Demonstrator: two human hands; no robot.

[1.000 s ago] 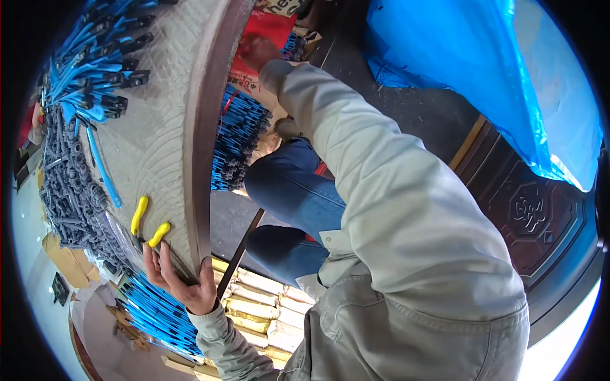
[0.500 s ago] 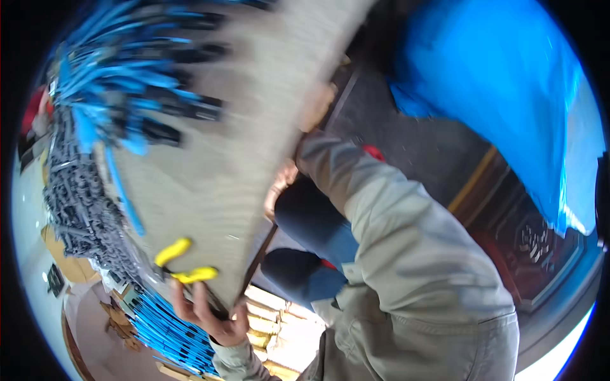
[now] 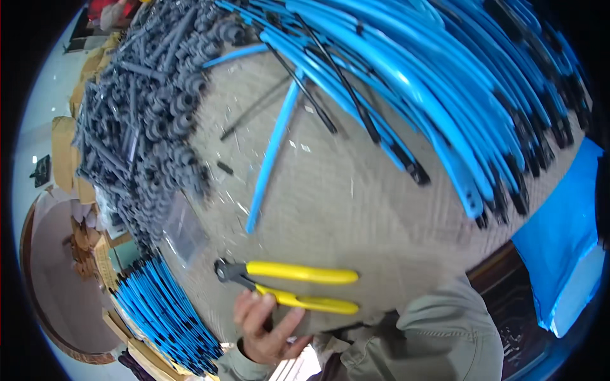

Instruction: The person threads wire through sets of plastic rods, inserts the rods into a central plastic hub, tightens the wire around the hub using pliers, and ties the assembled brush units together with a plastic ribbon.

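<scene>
A pair of cutting pliers [image 3: 302, 273] with yellow handles lies on the brown table top, jaws to the left and handles apart. My left hand [image 3: 270, 330] is at the near table edge, fingers spread, fingertips against the lower handle without wrapping it. Only the sleeve [image 3: 445, 327] of my right arm shows, at the lower right; the hand itself is hidden. One blue strip [image 3: 274, 155] lies by itself beyond the pliers. Farther off, a large bundle of blue strips with black ends [image 3: 406, 82] spreads across the table.
A heap of grey ribbed plastic parts [image 3: 146, 95] covers the far left, with a clear plastic bag [image 3: 185, 232] beside it. More blue strips [image 3: 166, 317] stand in a row at lower left, near a round brown-rimmed container [image 3: 28, 254]. Blue sheeting [image 3: 562, 235] hangs at right.
The view has swung round to the table top and bundle. My right arm, stretched down beyond the table edge before, has drawn back. My left hand stays by the pliers.
</scene>
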